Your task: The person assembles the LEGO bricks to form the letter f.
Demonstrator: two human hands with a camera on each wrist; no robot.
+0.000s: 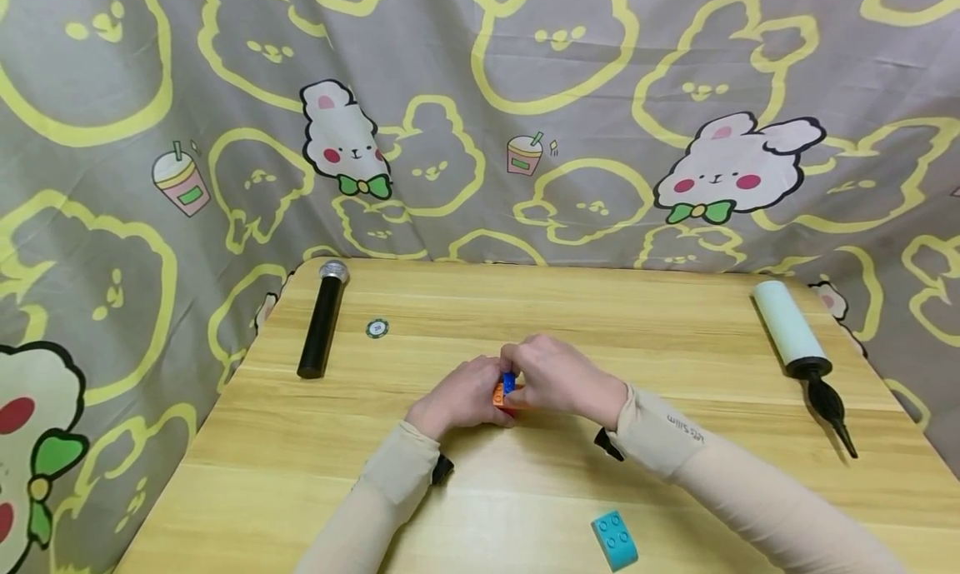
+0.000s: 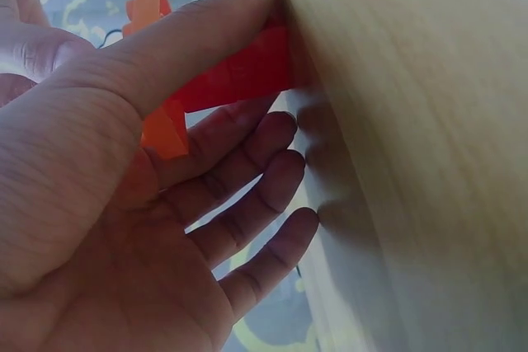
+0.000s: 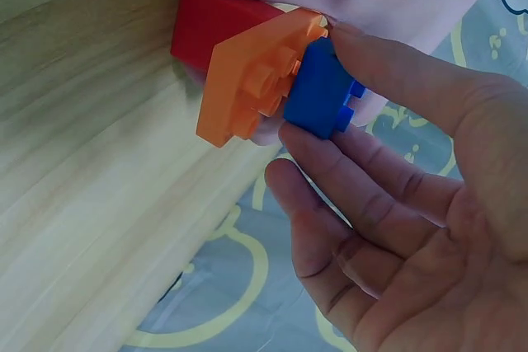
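Near the table's middle, my left hand grips a red block between thumb and index finger, low against the tabletop. An orange studded plate sits on the red block and juts out past it. My right hand pinches a small blue block with thumb and fingertips, at the orange plate's studded side. Whether the blue block is fully seated on the studs I cannot tell. In the head view the fingers hide most of the stack, with the blue block showing between the hands.
A teal block lies at the front, right of centre. Toward the back left are a black microphone and a round chip. A pale hand pump with a black nozzle lies on the right. A patterned curtain hangs behind the table.
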